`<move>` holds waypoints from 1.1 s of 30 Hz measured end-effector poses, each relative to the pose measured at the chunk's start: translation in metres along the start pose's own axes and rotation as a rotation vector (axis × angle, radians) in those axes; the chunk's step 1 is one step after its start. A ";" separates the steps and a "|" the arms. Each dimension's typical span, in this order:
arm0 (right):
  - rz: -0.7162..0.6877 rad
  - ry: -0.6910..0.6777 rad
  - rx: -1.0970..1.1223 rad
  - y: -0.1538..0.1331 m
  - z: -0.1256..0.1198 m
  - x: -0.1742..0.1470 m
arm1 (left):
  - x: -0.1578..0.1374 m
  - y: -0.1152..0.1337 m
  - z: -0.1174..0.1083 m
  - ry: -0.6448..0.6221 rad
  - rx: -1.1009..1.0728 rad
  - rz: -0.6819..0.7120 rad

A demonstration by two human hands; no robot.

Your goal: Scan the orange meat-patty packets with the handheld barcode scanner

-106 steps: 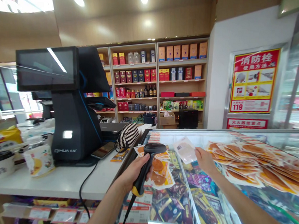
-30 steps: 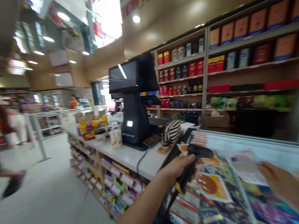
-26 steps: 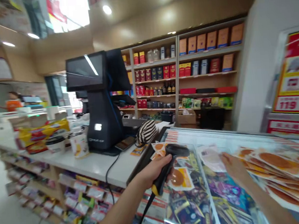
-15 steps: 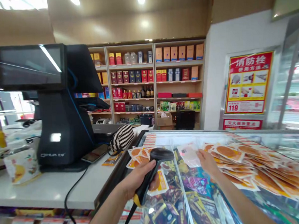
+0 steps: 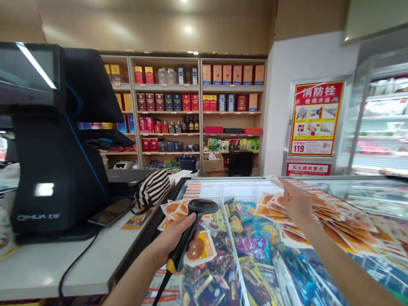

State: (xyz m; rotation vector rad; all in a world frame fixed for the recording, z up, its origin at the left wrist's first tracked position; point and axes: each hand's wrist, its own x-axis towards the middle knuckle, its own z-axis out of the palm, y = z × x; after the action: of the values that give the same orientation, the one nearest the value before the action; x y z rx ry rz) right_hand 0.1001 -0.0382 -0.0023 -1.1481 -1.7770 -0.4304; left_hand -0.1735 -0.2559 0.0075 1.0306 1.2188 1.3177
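My left hand is wrapped round the handle of a black and yellow barcode scanner, its head pointing forward over the glass-topped freezer. Under the scanner lies an orange and white flat food packet; a few similar packets are behind it. My right hand pinches a pale flat packet, of which only an edge shows past the fingers. Below that hand spreads a large pile of orange and white packets on the glass.
On the left, a white counter carries a black checkout terminal, a phone and a striped pouch. The scanner's cord hangs below it. Wrapped ices show through the glass. Shelves of boxes stand behind.
My right hand has moved right and slightly up with the pale packet, from over the middle of the freezer to the pile. The view has turned right; my left hand still grips the scanner.
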 end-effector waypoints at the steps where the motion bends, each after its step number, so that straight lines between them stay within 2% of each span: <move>1: -0.050 -0.026 -0.059 0.009 -0.001 -0.002 | 0.000 0.000 -0.002 0.005 -0.003 -0.001; 4: -0.098 -0.160 -0.203 0.031 0.000 -0.012 | -0.002 0.000 -0.006 0.020 -0.004 -0.013; 10: 0.044 -0.381 -0.274 0.054 0.005 -0.024 | -0.012 0.004 -0.016 0.085 -0.016 -0.041; 12: 0.015 -0.374 -0.287 0.053 0.006 -0.023 | -0.017 0.004 -0.022 0.114 -0.019 -0.064; 14: -0.045 -0.298 -0.282 0.042 0.010 -0.022 | -0.021 0.002 -0.029 0.144 -0.023 -0.083; 16: -0.104 -0.222 -0.227 0.020 0.017 -0.025 | -0.024 -0.002 -0.039 0.174 -0.012 -0.084; 18: -0.176 -0.228 -0.118 -0.014 0.025 -0.033 | -0.027 -0.006 -0.049 0.189 0.012 -0.084; 20: -0.257 -0.320 0.029 -0.055 0.030 -0.047 | -0.032 -0.009 -0.058 0.185 0.031 -0.086; 25: -0.459 -0.678 0.437 -0.148 0.027 -0.088 | -0.049 -0.010 -0.071 0.204 0.030 -0.066; 29: -0.514 -0.814 0.561 -0.188 0.023 -0.106 | -0.058 -0.009 -0.073 0.251 -0.004 -0.051; 33: -0.508 -0.796 0.616 -0.205 0.024 -0.111 | -0.058 -0.011 -0.070 0.227 0.016 -0.064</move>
State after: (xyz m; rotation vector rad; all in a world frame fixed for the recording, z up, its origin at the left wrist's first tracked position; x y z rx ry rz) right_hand -0.0733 -0.1809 -0.0704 -0.4159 -2.6436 0.3497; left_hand -0.2351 -0.3217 -0.0091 0.8634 1.4219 1.4045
